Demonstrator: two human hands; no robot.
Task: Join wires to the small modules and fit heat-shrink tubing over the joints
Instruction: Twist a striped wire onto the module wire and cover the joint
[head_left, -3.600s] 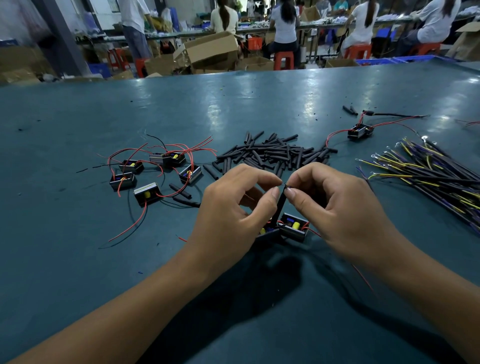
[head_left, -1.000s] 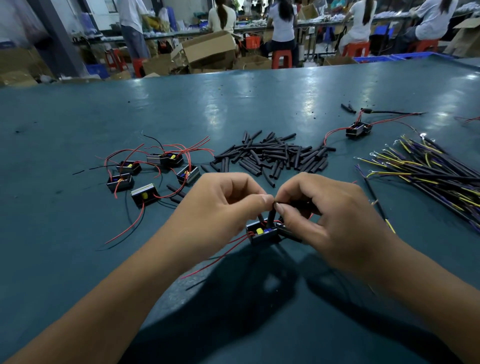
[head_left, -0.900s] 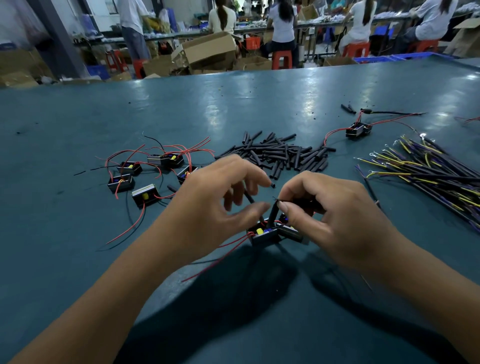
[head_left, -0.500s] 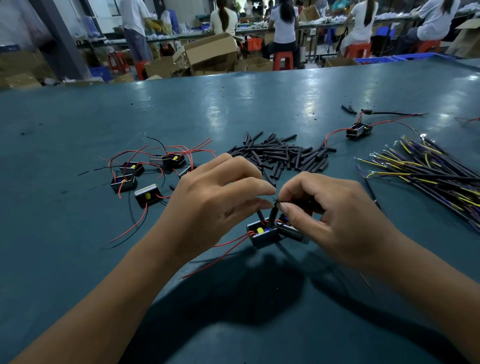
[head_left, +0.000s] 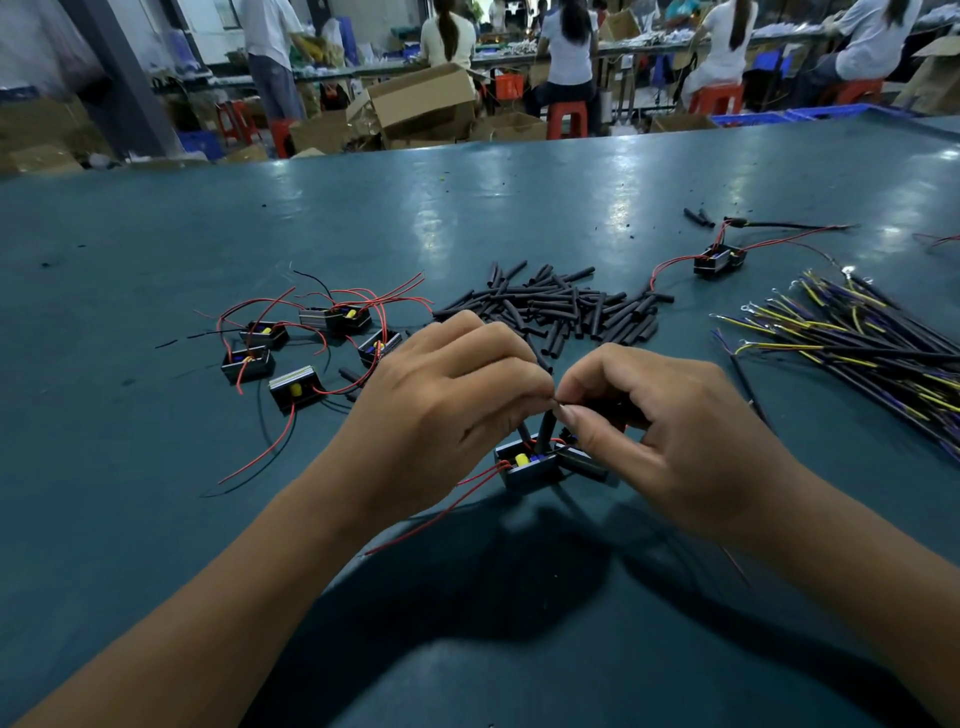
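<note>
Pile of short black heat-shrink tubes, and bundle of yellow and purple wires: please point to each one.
Pile of short black heat-shrink tubes (head_left: 566, 306), head view, pile's middle.
Bundle of yellow and purple wires (head_left: 852, 338), head view, bundle's middle.

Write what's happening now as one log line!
step: joining wire at module | left hand: pinching wire end | right hand: pinching wire end | heat-shrink tube: upright on the wire | tube pile: behind hands

Small black box-shaped module with yellow and blue parts (head_left: 524, 461): flat on the teal table, red leads trailing left | black heat-shrink tube (head_left: 545, 430): upright over the module | five like modules with red wires (head_left: 311, 343): clustered left | loose black tubing pieces (head_left: 561, 309): heaped beyond | yellow-and-purple wire bundle (head_left: 862, 343): far right.
</note>
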